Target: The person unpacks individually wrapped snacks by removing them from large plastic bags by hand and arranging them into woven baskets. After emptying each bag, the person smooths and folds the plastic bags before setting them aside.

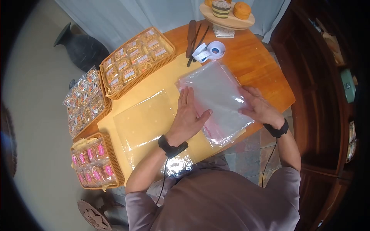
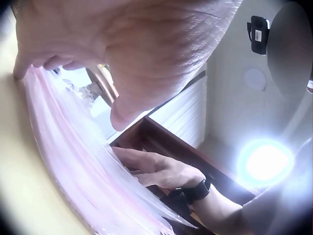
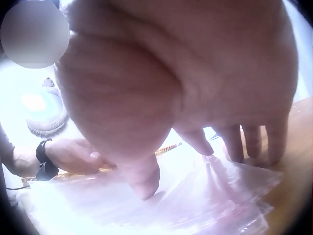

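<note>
A stack of clear plastic bags [image 1: 221, 96] with pinkish edges lies on the yellow paper between both hands. My left hand [image 1: 187, 118] rests along the stack's left edge with its fingers straight and thumb spread. In the left wrist view, its fingertips [image 2: 20, 71] come down right at the pink edge of the bags [image 2: 68, 142]. My right hand [image 1: 263, 109] is at the stack's right side, thumb over the top. The right wrist view shows its thumb [image 3: 146, 183] touching the film and its other fingers extended at the bags' edge [image 3: 234, 205].
Another clear film sheet [image 1: 146, 119] lies to the left on the yellow paper [image 1: 133, 96]. Wicker trays of packaged snacks [image 1: 169, 54] line the table's left side. A tape roll [image 1: 216, 49], dark tongs [image 1: 191, 36] and a wooden cake stand [image 1: 227, 23] stand at the back.
</note>
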`<state>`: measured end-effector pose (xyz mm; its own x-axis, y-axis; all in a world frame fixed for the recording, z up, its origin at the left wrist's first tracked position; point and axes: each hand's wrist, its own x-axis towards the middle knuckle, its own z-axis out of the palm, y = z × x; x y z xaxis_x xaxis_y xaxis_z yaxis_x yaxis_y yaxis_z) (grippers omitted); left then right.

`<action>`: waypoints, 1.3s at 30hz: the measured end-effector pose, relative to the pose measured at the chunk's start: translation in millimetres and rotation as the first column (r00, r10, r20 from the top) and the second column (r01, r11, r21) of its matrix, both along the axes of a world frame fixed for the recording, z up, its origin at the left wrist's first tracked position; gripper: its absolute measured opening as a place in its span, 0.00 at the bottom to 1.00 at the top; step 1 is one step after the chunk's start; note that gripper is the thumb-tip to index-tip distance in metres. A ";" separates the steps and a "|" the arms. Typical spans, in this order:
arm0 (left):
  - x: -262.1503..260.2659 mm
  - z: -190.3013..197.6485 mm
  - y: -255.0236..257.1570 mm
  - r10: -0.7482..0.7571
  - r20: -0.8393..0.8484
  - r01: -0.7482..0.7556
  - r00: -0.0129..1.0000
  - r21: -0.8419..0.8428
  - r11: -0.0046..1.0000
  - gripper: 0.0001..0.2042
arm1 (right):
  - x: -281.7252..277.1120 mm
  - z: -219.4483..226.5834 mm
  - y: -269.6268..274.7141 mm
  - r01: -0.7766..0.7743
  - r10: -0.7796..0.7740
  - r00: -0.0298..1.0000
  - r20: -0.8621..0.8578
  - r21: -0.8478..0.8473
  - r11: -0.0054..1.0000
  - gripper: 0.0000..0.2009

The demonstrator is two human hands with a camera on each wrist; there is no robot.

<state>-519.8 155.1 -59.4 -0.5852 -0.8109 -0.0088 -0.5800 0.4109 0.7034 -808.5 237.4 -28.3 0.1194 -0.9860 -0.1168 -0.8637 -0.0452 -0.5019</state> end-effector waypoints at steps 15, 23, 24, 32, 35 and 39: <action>144.7 38.6 87.7 0.194 0.083 -0.182 0.977 -0.132 0.974 0.29 | 14.0 3.9 42.8 0.313 -0.273 0.942 0.197 -0.215 0.925 0.33; 211.4 25.5 161.8 0.367 0.431 -0.333 0.824 -0.155 0.930 0.42 | 93.5 -5.3 51.3 -0.361 0.416 0.908 0.052 -0.410 0.838 0.28; 208.2 24.9 168.7 0.332 0.474 -0.314 0.816 -0.118 0.942 0.46 | 110.0 -2.0 49.0 -0.370 0.425 0.903 0.054 -0.402 0.837 0.28; 205.2 24.3 215.0 0.258 0.566 -0.257 0.783 -0.083 0.963 0.50 | 178.4 -1.8 24.6 -0.678 0.646 0.732 -0.216 -0.139 0.721 0.32; 216.1 -0.6 227.6 0.298 0.747 -0.155 0.594 -0.257 0.954 0.43 | 178.0 1.0 28.8 -0.740 0.709 0.661 -0.244 -0.057 0.670 0.33; 222.9 -1.4 224.3 0.325 0.644 -0.174 0.692 -0.288 0.942 0.38 | 177.1 0.3 34.8 -0.772 0.746 0.621 -0.241 -0.023 0.635 0.31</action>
<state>-296.9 379.4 -60.8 -0.2581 -0.9545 -0.1494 -0.9656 0.2601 0.0063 -631.4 272.1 -28.0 0.8194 -0.5607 -0.1191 -0.5697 -0.7735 -0.2776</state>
